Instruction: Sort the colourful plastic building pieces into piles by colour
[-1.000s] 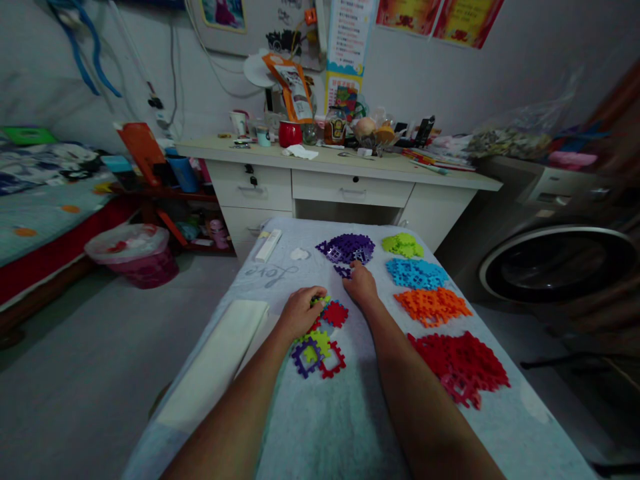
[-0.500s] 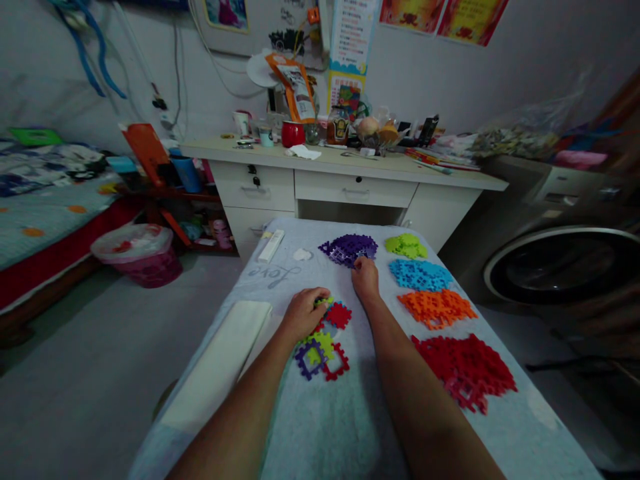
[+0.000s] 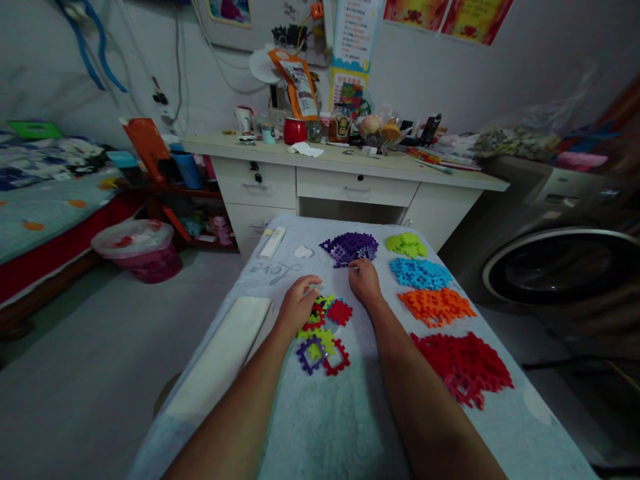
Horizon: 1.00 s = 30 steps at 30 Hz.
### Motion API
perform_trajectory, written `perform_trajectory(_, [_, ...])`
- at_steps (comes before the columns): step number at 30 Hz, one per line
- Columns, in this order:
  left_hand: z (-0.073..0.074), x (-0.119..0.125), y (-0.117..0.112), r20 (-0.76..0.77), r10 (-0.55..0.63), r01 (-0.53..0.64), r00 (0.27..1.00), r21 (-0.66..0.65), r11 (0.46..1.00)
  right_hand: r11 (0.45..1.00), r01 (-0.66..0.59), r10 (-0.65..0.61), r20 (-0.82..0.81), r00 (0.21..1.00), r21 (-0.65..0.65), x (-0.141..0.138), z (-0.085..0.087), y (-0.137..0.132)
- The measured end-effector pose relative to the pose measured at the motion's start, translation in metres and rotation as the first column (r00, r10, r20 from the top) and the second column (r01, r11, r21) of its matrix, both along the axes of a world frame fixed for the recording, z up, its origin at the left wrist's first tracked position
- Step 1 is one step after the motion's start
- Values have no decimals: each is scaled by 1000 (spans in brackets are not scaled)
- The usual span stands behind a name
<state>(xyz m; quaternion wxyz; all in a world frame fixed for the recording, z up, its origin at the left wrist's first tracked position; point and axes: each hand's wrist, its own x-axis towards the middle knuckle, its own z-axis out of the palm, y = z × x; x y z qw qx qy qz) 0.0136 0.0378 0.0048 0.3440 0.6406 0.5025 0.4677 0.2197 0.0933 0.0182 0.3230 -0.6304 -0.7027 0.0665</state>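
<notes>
My left hand (image 3: pixel 299 303) hovers at the left edge of a small mixed group of plastic interlocking pieces, thumb and fingers apart, holding nothing I can see. In that group are a red piece (image 3: pixel 340 312), a yellow-green piece (image 3: pixel 323 340), a purple square frame (image 3: pixel 311 356) and a red square frame (image 3: pixel 338 359). My right hand (image 3: pixel 366 280) is closed at the near edge of the purple pile (image 3: pixel 353 247). Its curled fingertips hide whatever they may pinch.
Along the table's right side lie sorted piles: yellow-green (image 3: pixel 406 244), blue (image 3: pixel 421 273), orange (image 3: pixel 436 305) and red (image 3: pixel 465 363). A white remote (image 3: pixel 273 244) and a long white panel (image 3: pixel 223 357) lie on the left. A cluttered desk (image 3: pixel 345 157) stands behind, a washing machine (image 3: pixel 555 240) at right.
My left hand has lifted off the mixed pieces and spread its fingers, uncovering red and yellow-green ones. My right hand has drawn back slightly from the purple pile.
</notes>
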Motion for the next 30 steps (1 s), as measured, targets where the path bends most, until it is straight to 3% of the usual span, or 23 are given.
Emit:
perform_trajectory(3, [0,-1,1,35,41,-40,999,-19,999,971,-133,142,33,989,-197,-1,25,-8])
perform_trajectory(6, [-1,-2,0,26,53,-52,998,-13,999,839,-296,356,49,933,-457,-4,50,-19])
perform_trajectory(9, [-2,-2,-1,-5,52,-52,999,-4,999,718,-269,447,129,885,-642,-12,63,-30])
perform_trajectory(11, [-3,-1,-2,-38,49,-49,998,3,999,681,-218,465,183,866,-699,-18,65,-35])
perform_trajectory(14, [-4,-1,-4,-93,22,-20,995,23,1000,677,-183,472,231,851,-713,-23,64,-38])
perform_trajectory(18, [-2,0,-6,-194,-23,32,981,46,998,716,-189,427,208,880,-672,-20,62,-42])
perform_trajectory(24, [5,1,-8,-393,-69,107,917,75,991,764,-268,380,74,922,-587,-11,66,-58])
perform_trajectory(30, [3,1,-8,-462,-99,169,881,113,979,781,-356,344,-122,931,-512,15,59,-74])
